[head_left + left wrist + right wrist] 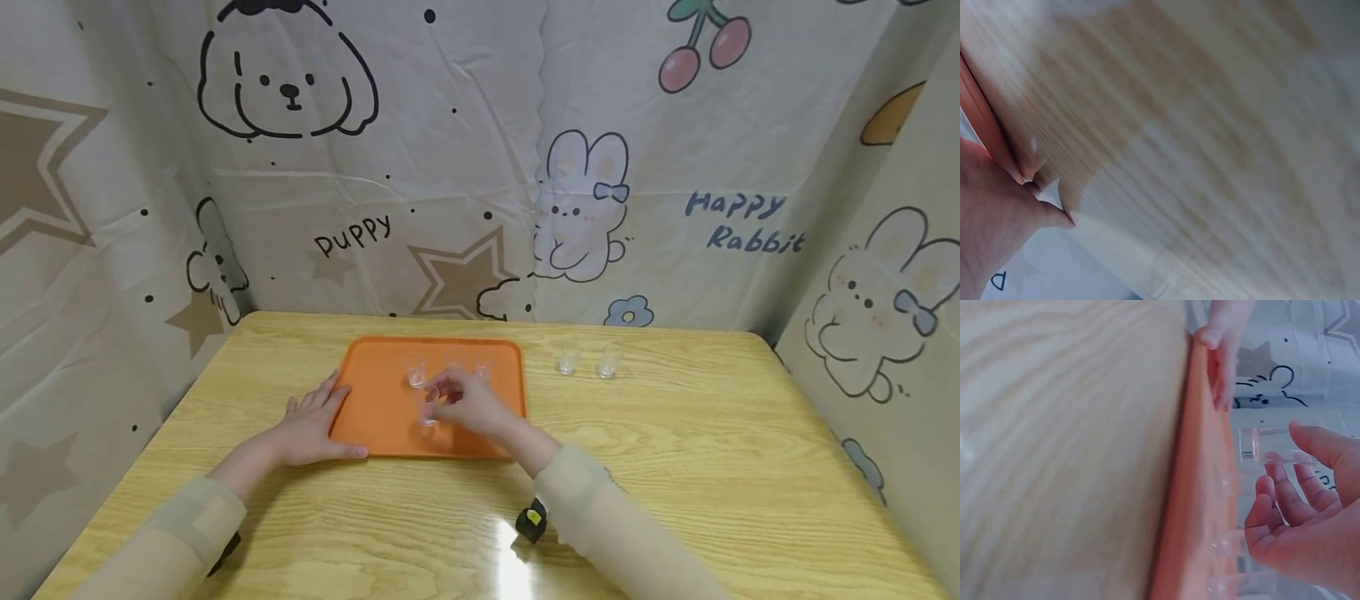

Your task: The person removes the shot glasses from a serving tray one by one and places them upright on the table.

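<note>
My right hand (pixel 468 402) pinches a small clear shot glass (pixel 428 414) above the front middle of an orange tray (pixel 375 417). In the right wrist view, thumb and fingers hold that glass (pixel 1266 445) near one end, its thick base towards the tray. Three similar clear glasses stand on the tray: one left of the hand (pixel 415 371), two partly hidden behind it. At the tray's left side and front corner, my left hand (pixel 307 429) rests with fingers spread along the rim. The left wrist view shows only part of this hand (pixel 1004 219).
Two more clear glasses, a left one (pixel 567 360) and a right one (pixel 607 363), stand on the wooden table (pixel 675 433) right of the tray. A patterned cloth (pixel 450 167) hangs round the table's back and sides.
</note>
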`<state>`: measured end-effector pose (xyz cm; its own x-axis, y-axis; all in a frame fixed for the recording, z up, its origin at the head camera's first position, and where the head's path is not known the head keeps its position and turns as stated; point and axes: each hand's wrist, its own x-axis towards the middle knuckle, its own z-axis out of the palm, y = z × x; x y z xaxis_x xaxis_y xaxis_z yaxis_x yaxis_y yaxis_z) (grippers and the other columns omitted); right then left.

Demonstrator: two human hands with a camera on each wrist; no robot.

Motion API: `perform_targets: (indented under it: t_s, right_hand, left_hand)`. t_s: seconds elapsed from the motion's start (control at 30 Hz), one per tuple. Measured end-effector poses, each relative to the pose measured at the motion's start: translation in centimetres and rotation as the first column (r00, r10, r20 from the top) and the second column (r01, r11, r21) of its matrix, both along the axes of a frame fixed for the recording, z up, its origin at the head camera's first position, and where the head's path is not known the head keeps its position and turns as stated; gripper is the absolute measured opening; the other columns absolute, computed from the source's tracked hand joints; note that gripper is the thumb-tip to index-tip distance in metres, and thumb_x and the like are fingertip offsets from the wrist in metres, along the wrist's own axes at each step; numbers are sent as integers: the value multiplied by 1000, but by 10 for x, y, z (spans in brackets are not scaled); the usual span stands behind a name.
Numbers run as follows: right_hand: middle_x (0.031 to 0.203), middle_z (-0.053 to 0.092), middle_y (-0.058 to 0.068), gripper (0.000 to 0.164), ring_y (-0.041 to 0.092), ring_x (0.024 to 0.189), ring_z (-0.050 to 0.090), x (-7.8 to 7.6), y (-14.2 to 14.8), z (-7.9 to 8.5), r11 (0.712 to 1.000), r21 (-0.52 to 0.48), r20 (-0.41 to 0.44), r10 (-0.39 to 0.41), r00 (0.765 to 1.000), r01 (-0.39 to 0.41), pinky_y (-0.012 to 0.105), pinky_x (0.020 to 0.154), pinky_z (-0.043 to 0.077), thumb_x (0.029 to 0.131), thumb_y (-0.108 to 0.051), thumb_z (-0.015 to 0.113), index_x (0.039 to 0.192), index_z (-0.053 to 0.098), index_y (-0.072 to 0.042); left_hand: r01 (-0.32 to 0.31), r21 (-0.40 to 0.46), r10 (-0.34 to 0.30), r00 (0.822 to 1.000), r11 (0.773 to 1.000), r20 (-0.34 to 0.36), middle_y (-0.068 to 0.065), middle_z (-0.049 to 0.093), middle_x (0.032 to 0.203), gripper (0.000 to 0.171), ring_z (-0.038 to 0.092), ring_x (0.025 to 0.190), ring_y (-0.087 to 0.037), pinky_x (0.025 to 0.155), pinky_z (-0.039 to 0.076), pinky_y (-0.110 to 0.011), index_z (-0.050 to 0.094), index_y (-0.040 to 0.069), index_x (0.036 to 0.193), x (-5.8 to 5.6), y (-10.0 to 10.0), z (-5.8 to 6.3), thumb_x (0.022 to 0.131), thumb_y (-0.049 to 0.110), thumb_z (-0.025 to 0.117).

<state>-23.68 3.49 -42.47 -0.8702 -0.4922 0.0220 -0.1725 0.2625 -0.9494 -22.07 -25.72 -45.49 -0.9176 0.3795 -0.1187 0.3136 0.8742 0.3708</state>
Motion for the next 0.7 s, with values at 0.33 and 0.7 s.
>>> perform_targets:
  t_s: [0.33,0.7]
  right_hand:
    - [102,66,8,34,13,87,59,0,31,35,996,90,-69,10,998,-4,25,77,48,81,-9,74,112,62,-1]
    - [106,66,4,36,16,91,59,2,81,70,977,211,-144,8,990,23,30,79,48,82,-18,74,114,62,-6]
  left_hand:
    - [1,-2,-1,1000,1000,-1,-24,-1,156,115,12,137,-51,97,4,-76,19,-3,148,1,0,1,72,70,65]
    - [-5,-7,5,1000,1000,1,-22,-2,157,116,11,138,-50,98,4,-75,19,-2,149,-1,-1,-2,71,71,64]
